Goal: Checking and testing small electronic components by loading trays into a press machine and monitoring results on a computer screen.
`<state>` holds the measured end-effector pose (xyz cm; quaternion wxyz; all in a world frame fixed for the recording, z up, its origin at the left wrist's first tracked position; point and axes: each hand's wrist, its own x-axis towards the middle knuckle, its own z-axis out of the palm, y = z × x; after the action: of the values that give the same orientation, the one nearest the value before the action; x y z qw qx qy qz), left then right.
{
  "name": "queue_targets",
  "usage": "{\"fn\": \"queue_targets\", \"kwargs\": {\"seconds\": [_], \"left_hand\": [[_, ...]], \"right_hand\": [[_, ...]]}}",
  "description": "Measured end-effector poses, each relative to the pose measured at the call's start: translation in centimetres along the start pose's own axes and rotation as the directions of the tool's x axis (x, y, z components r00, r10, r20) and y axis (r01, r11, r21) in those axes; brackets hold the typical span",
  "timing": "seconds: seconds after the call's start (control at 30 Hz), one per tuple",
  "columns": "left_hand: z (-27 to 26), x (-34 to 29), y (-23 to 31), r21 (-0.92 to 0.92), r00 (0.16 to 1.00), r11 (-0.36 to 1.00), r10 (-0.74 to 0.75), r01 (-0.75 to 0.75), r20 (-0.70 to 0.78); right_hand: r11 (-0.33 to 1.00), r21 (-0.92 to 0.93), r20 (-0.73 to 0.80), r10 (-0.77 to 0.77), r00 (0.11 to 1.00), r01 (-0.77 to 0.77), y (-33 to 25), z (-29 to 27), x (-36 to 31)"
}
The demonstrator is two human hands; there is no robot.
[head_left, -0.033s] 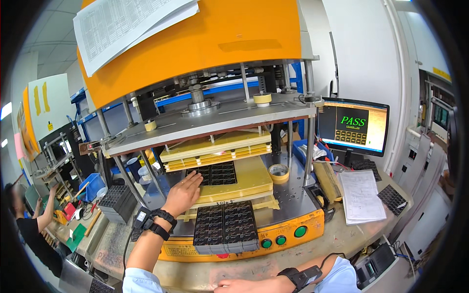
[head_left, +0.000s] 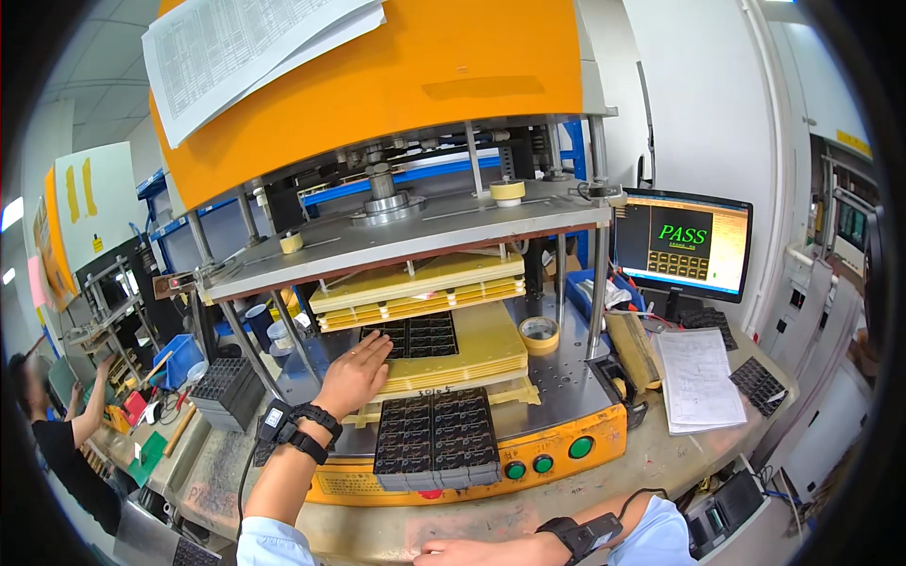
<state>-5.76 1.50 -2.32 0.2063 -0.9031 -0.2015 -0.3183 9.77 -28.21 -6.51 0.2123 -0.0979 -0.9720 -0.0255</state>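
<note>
A black circuit board panel (head_left: pixel 424 336) lies on the yellow layered plate (head_left: pixel 462 372) of a press-type machine, below its raised upper plates (head_left: pixel 420 294). My left hand (head_left: pixel 357 374) rests at the panel's left edge with fingers stretched out, gripping nothing visible. In front of the yellow plate sits a stack of similar black panels (head_left: pixel 435 432). Near the lower edge, my right hand (head_left: pixel 472 553) is low over the bench front, partly cut off by the picture's edge. Its fingers are mostly hidden. Both wrists wear black straps with small devices.
Green push buttons (head_left: pixel 542 464) line the machine's orange front. A tape roll (head_left: pixel 539 335) sits on its metal base. To the right are papers (head_left: pixel 699 382) and a monitor (head_left: pixel 681 247). Black trays (head_left: pixel 223 391) are stacked left. Another person (head_left: pixel 71 443) works at far left.
</note>
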Motion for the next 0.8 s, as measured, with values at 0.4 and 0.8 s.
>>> {"fn": "queue_targets", "kwargs": {"seconds": [0.4,0.8], "left_hand": [[0.3,-1.1,0.1,-0.112,0.988,0.991,-0.060,0.077,0.145],[-5.8,-2.1,3.5,-0.047,0.981,0.983,-0.174,0.179,0.085]], "right_hand": [[1.000,-0.016,-0.006,0.005,1.000,-0.005,0.0,-0.1,-0.1],[1.000,0.025,0.014,-0.002,1.000,0.002,0.2,-0.2,0.1]]}}
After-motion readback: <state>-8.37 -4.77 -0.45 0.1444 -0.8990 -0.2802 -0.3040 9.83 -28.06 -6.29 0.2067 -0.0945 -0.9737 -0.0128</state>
